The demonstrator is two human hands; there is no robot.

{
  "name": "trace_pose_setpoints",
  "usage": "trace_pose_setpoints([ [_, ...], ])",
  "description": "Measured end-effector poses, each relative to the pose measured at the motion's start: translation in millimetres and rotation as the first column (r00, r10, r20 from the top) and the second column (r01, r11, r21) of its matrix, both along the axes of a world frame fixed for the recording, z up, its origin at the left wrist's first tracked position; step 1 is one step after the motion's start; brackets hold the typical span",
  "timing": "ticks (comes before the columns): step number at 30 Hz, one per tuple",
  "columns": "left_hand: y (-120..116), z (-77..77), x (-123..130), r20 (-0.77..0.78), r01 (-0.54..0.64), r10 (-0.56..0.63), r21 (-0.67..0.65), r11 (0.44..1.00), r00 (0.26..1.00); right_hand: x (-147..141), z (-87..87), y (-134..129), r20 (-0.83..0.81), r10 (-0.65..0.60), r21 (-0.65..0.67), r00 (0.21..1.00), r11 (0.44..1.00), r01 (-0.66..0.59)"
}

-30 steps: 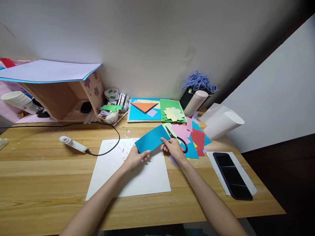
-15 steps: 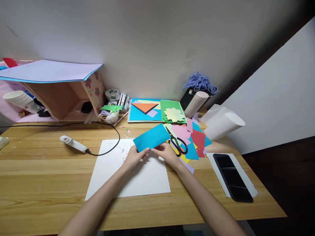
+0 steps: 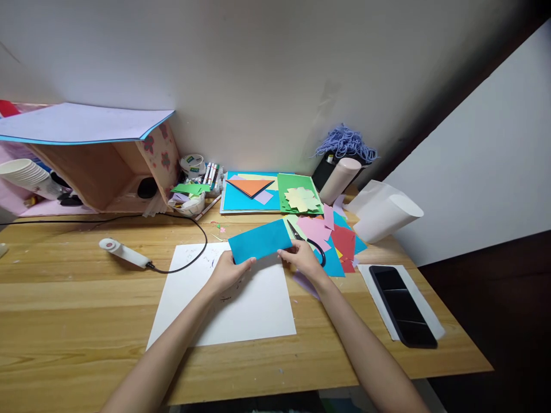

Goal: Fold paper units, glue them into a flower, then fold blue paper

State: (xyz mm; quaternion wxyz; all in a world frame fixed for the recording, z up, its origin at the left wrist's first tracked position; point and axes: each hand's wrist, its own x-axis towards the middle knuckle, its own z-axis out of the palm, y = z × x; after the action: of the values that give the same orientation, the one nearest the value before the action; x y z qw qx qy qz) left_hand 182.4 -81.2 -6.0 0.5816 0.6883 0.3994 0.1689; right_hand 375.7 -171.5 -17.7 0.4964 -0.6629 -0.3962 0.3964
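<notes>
**Blue strip (image 3: 260,241) held at both ends**

The left hand (image 3: 228,271) had its grip closed on the strip's lower left corner, thumb laid along the near edge. The right hand (image 3: 301,258) pinched the lower right corner between thumb and fingers. The strip was tilted, its right end higher, and hung over the upper part of a white sheet (image 3: 253,315) on the wooden counter (image 3: 64,332).

Just beyond the right hand lay black-handled scissors (image 3: 294,230), partly hidden by it, on a heap of scraps (image 3: 316,228) in pink, red, blue and yellow. Left of the sheet sat a white device (image 3: 129,252); its black cord (image 3: 166,272) looped across the sheet's upper left corner.

Behind the strip, an orange triangle (image 3: 251,186) and pale yellow pieces (image 3: 302,199) rested on a blue-and-green stack (image 3: 239,201). Markers (image 3: 210,173) stood to its left, near an open box (image 3: 99,172). On the far right were blue yarn (image 3: 346,140), a pale cylinder (image 3: 340,180), curled white paper (image 3: 387,212) and, nearer, a phone (image 3: 402,307).
</notes>
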Motion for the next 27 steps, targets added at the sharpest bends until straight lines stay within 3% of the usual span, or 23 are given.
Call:
trace_pose_setpoints([
  [5,6.7,-5.2,-0.9,0.014,0.002,-0.002,-0.006,1.0,1.0,21.6,4.0,-4.6,0.141,-0.11,0.034,0.984,0.994,0.106],
  [9,8.6,-3.7,-2.5,0.014,0.003,-0.002,-0.01,1.0,1.0,30.2,7.2,-5.5,0.08,-0.243,0.07,0.967,0.969,0.237],
  [11,8.6,-2.6,-3.8,0.025,0.034,-0.033,-0.016,0.999,0.999,27.1,7.1,-4.4,-0.016,-0.202,0.05,0.979,0.978,0.203],
  [14,8.8,-3.0,-5.9,0.051,0.075,-0.075,-0.012,0.997,0.996,15.0,4.3,-2.6,-0.114,-0.041,-0.011,0.993,0.999,0.04],
  [17,10.2,-4.9,-6.0,0.059,0.051,-0.05,-0.015,0.999,0.997,0.3,0.4,-1.1,-0.144,0.05,-0.053,0.988,0.997,-0.058],
  [23,4.3,-7.4,2.7,0.191,-0.034,0.08,-0.235,0.971,0.978,-25.1,-1.0,2.8,-0.123,-0.053,0.024,0.991,0.998,0.056],
  [27,-4.2,-6.6,6.3,0.17,-0.061,0.092,-0.181,0.982,0.981,-37.1,2.6,3.1,-0.076,-0.077,0.027,0.994,0.996,0.079],
])
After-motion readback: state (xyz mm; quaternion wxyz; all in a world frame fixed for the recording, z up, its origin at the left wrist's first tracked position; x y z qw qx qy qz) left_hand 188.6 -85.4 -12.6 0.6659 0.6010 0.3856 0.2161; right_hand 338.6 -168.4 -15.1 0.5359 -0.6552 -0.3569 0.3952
